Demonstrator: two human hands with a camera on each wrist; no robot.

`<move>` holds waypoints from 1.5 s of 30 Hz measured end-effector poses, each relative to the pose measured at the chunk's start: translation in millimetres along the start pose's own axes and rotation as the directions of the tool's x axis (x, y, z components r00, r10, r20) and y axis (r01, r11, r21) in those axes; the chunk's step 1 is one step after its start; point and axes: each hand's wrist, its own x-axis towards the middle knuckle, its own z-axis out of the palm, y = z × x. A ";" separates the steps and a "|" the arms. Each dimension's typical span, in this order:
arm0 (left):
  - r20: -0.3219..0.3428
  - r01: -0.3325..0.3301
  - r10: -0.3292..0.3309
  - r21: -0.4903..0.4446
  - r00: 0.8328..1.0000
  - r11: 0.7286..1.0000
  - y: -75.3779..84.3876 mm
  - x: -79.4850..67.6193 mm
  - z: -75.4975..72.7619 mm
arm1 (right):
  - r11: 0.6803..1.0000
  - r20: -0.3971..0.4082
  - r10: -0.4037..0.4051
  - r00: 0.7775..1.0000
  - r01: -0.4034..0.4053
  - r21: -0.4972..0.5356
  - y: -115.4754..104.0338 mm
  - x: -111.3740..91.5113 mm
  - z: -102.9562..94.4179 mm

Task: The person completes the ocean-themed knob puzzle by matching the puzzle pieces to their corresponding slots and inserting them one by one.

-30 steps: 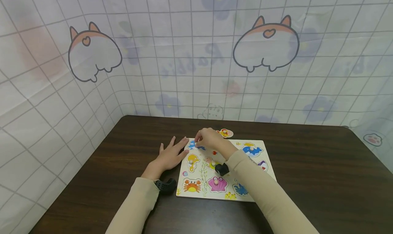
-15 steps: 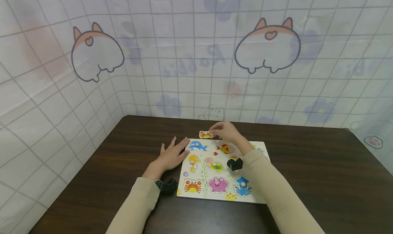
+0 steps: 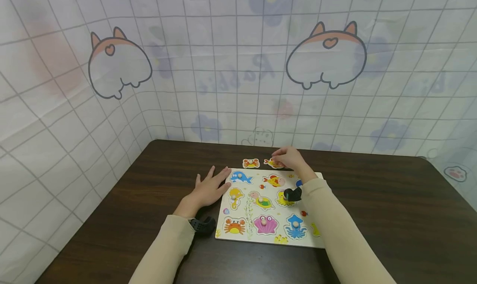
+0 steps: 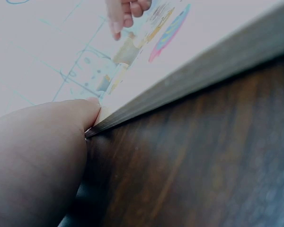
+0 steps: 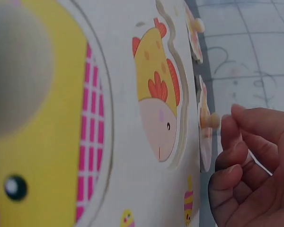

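A white wooden sea-animal peg puzzle board (image 3: 258,173) lies on the table. My left hand (image 3: 205,191) rests spread at its upper left edge, fingertips on the rim; in the left wrist view the thumb (image 4: 87,111) is at the board's corner. My right hand (image 3: 292,159) is behind the far edge, over a loose fish puzzle piece (image 3: 273,164). In the right wrist view its thumb and forefinger, loosely bent, are right beside the piece's wooden knob (image 5: 211,120). A loose crab piece (image 3: 251,163) lies to the left. The fish slot (image 3: 274,180) and crab slot (image 3: 234,226) show flat printed pictures without knobs.
Knobbed pieces sit in the board, among them a whale (image 3: 240,176), a turtle (image 3: 264,202), a pink shell (image 3: 265,225) and a squid (image 3: 295,228). The right sleeve (image 3: 335,217) covers the board's right side. A patterned curtain (image 3: 208,60) hangs behind the table (image 3: 149,184).
My right hand has moved from the whale at the board's upper left, past the loose crab piece, rightward to the loose fish piece. My left hand has stayed in place.
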 end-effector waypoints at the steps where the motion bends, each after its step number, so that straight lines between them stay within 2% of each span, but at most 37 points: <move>1: 0.002 0.001 -0.001 0.001 1.000 1.000 -0.2 0.3 0.4 | 1.000 -0.011 0.014 1.000 -0.014 -0.021 0.8 0.4 -0.3; 4: 0.002 0.003 -0.003 0.001 1.000 1.000 -0.1 0.4 0.7 | 0.997 -0.026 0.034 0.999 -0.035 -0.066 2.1 0.9 -1.2; 11: -0.003 0.006 -0.006 -0.001 1.000 1.000 0.1 0.9 0.4 | 0.992 -0.012 0.080 0.997 -0.080 -0.092 3.3 1.3 -2.6; 24: -0.005 0.011 -0.011 -0.005 1.000 1.000 -0.8 0.1 -0.6 | 0.972 0.012 0.037 0.999 -0.034 -0.233 -6.7 -1.3 -2.0; 31: 0.000 0.003 -0.003 -0.016 1.000 1.000 0.5 -0.6 0.1 | 0.962 0.026 0.034 0.999 -0.026 -0.272 -11.0 -5.7 -6.6; 39: 0.005 0.008 -0.008 -0.017 1.000 1.000 1.6 -0.4 -1.2 | 0.950 0.040 -0.015 0.999 0.027 -0.311 -15.2 -13.1 -17.2; 45: 0.008 0.007 -0.007 -0.019 1.000 1.000 1.2 0.1 -1.1 | 0.955 0.080 -0.097 0.992 0.115 -0.273 -14.9 -25.2 -19.9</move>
